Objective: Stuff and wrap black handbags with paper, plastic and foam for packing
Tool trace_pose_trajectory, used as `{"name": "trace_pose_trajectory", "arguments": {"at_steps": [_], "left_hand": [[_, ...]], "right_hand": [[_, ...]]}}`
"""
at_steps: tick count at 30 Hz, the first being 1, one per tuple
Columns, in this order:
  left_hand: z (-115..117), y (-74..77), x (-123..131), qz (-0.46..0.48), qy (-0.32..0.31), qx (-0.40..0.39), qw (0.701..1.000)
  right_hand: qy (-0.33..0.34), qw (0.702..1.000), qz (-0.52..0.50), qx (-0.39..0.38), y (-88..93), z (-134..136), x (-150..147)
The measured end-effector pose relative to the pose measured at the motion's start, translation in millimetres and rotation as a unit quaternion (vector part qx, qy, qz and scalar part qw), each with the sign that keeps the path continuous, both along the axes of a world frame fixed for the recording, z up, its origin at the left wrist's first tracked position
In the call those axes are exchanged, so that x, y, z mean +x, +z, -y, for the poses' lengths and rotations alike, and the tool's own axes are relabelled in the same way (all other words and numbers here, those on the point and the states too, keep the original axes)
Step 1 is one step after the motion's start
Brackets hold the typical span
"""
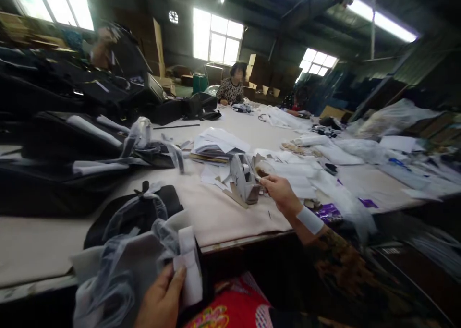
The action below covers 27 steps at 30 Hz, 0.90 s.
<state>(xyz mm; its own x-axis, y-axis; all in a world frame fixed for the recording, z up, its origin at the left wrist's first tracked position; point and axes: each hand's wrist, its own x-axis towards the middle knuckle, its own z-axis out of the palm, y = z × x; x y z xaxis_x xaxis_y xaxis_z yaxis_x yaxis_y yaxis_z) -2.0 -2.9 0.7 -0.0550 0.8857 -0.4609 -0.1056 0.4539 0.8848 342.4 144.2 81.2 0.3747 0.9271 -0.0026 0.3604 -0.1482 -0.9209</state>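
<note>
My left hand (162, 294) is closed, its thumb pressing a folded white wrapping strip (192, 282) on a bag at the table's front edge. Clear plastic (115, 270) is bunched around that bag, next to a black part (169, 198) with a plastic-covered handle. To the right, my right hand (283, 193) is pinched at the front end of a grey tape dispenser (245, 179). A thin bit of tape seems to be between its fingertips, though it is barely visible. A white band (309, 220) circles my right wrist.
Black bags (65, 136) with white padding are piled along the left. Behind the dispenser lies a stack of papers (219, 143). White foam sheets and plastic wrap (338, 155) cover the right side. A co-worker (232, 88) sits across the table; another person is partly visible farther right.
</note>
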Motion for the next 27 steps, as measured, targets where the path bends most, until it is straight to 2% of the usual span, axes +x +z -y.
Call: {"name": "trace_pose_trajectory", "arguments": {"at_steps": [3, 5, 8, 11, 13, 15, 17, 19, 22, 27], "left_hand": [[-1, 5.5, 3, 0.017, -0.011, -0.004, 1.000], [-2, 9.9, 4, 0.016, -0.018, -0.006, 1.000], [-3, 16.0, 5, -0.001, -0.032, 0.004, 0.999], [-1, 23.5, 6, -0.041, -0.041, 0.030, 0.998], [2, 30.8, 8, -0.080, -0.052, 0.046, 0.994], [2, 38.8, 11, -0.118, -0.063, 0.056, 0.989], [1, 45.1, 14, -0.147, -0.061, 0.068, 0.985], [1, 48.3, 16, -0.167, -0.053, 0.080, 0.981], [2, 47.9, 17, -0.190, -0.055, 0.092, 0.976], [5, 41.3, 17, -0.224, -0.049, 0.120, 0.966]], "right_hand": [[0.002, 0.997, -0.061, -0.049, -9.7, 19, -5], [0.002, 0.994, -0.084, -0.072, -19.4, 22, -7], [-0.005, 0.992, -0.088, -0.087, -31.3, 19, -6], [0.013, 0.992, -0.071, -0.108, -33.8, 25, -11], [0.075, 0.987, -0.062, -0.125, -28.6, 38, -26], [0.202, 0.969, -0.040, -0.134, -18.5, 54, -52], [0.351, 0.928, 0.006, -0.126, -6.6, 71, -86], [0.448, 0.886, 0.036, -0.108, 2.7, 85, -121], [0.504, 0.855, 0.088, -0.078, 6.3, 95, -164], [0.468, 0.855, 0.213, -0.060, 2.2, 91, -193]]}}
